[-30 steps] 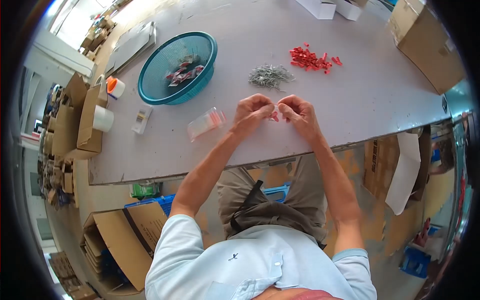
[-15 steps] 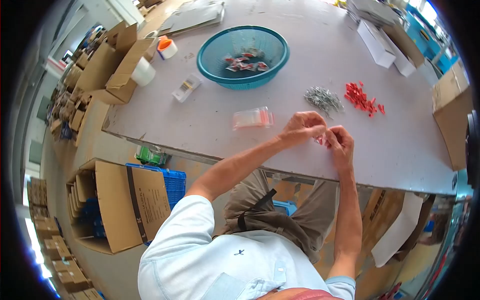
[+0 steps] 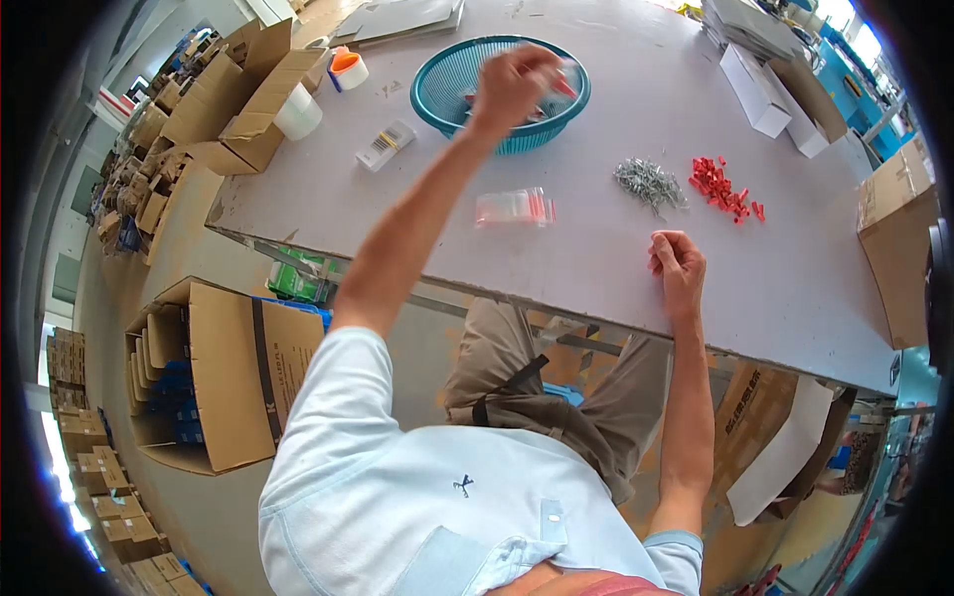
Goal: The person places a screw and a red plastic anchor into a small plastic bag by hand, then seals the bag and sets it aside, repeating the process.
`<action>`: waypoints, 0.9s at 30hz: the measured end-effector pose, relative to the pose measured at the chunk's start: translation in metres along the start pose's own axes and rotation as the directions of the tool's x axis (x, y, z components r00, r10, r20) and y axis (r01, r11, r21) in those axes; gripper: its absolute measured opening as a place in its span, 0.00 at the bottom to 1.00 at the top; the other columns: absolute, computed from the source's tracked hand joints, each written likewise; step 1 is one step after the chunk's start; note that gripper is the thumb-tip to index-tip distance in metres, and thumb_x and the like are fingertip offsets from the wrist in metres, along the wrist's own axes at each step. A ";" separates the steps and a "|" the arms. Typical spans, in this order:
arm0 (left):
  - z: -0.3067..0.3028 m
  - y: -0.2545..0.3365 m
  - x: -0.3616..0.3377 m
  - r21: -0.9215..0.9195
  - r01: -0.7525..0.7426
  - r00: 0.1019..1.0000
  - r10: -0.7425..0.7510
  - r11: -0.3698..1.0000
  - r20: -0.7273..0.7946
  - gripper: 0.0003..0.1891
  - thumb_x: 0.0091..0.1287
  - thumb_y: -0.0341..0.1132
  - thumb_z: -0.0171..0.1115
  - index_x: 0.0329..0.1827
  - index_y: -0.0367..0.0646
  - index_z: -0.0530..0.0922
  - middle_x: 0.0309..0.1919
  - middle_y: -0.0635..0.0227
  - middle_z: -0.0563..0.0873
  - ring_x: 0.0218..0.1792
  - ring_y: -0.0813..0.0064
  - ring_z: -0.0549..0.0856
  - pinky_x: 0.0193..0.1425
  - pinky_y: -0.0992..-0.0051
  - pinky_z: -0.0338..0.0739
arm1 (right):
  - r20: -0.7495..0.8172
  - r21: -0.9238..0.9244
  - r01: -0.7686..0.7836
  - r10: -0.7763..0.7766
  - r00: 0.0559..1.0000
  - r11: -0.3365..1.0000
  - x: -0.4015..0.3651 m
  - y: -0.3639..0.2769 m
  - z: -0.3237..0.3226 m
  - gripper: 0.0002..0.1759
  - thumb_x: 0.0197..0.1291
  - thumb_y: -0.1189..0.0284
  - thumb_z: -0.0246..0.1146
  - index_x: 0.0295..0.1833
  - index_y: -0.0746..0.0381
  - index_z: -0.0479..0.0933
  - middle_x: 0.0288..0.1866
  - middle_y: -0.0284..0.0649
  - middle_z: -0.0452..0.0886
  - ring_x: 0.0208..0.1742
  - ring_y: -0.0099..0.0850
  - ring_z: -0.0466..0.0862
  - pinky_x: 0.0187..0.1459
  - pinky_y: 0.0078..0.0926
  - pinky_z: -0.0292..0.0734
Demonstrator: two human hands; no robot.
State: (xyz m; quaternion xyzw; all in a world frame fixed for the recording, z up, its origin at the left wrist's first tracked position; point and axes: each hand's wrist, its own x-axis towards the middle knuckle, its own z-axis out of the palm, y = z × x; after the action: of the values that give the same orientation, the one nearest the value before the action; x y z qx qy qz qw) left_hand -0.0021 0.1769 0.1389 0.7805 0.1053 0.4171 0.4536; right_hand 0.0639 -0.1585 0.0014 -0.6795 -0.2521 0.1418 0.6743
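My left hand [image 3: 512,87] is over the blue-green mesh basket [image 3: 429,104], its fingers closed on a small clear bag [image 3: 564,83] with red in it. Several similar small bags lie in the basket, partly hidden by the hand. Above the table's near edge, my right hand [image 3: 680,266] has its fingers curled together; anything inside them is hidden. Beyond it lie a pile of grey metal pieces [image 3: 651,186] and a pile of small red pieces [image 3: 723,189]. A stack of clear bags with red edges [image 3: 515,207] lies between the basket and the near edge.
A labelled clear pack [image 3: 385,145] lies left of the basket. Tape rolls [image 3: 348,70] and an open cardboard box [image 3: 253,119] stand at the table's left. White boxes [image 3: 755,89] are at the back right, with a carton [image 3: 897,238] at the right edge.
My left hand has left my right hand and moved up and left to the basket with the small bag. My right hand has stayed near its place. The view has shifted slightly.
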 end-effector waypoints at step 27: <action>-0.031 -0.055 -0.179 0.399 -0.347 0.912 0.207 0.849 0.353 0.09 0.65 0.29 0.72 0.47 0.45 0.89 0.56 0.63 0.88 0.60 0.59 0.82 0.66 0.56 0.76 | 0.334 -0.396 -0.253 0.395 0.856 0.883 0.073 -0.026 0.136 0.12 0.69 0.68 0.70 0.45 0.67 0.86 0.34 0.40 0.89 0.33 0.25 0.87 0.33 0.26 0.86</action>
State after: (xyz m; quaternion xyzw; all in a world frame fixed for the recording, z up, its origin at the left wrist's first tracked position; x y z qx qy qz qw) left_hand -0.1261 0.1302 0.0030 0.9248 0.0153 0.3209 0.2038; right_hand 0.0483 -0.0055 0.0306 -0.7735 -0.2868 0.3469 0.4462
